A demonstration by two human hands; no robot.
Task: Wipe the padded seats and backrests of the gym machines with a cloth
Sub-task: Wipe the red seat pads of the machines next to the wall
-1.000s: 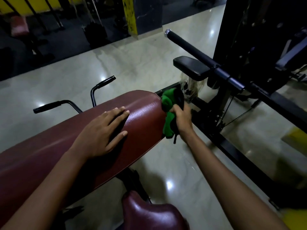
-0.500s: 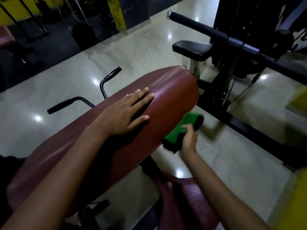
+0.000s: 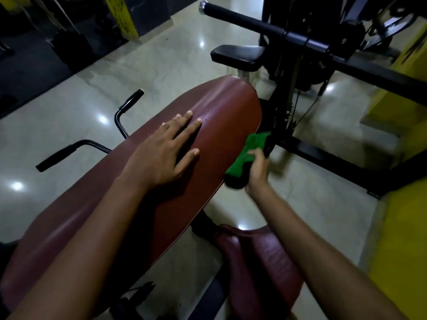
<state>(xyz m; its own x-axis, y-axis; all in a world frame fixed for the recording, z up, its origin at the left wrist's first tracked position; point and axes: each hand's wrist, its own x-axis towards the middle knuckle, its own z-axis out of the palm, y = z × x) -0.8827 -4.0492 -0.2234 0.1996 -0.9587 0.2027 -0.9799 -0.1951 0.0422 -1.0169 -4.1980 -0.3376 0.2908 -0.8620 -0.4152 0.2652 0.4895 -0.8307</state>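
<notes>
Legible text, labels, brands, numbers, signs: none. Yellow pillar (image 3: 122, 17): dark marks, too blurred and dim to tell if lettering. Yellow surface at right edge (image 3: 413, 46): dark smudged marks, unreadable. Padded backrest (image 3: 208, 125), black seat pad (image 3: 238, 57) and green cloth (image 3: 248, 151): no readable marking

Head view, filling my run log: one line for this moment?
step: wiping backrest edge | left hand: flat on maroon backrest | right hand: grips green cloth beside backrest | maroon seat: untouched
</notes>
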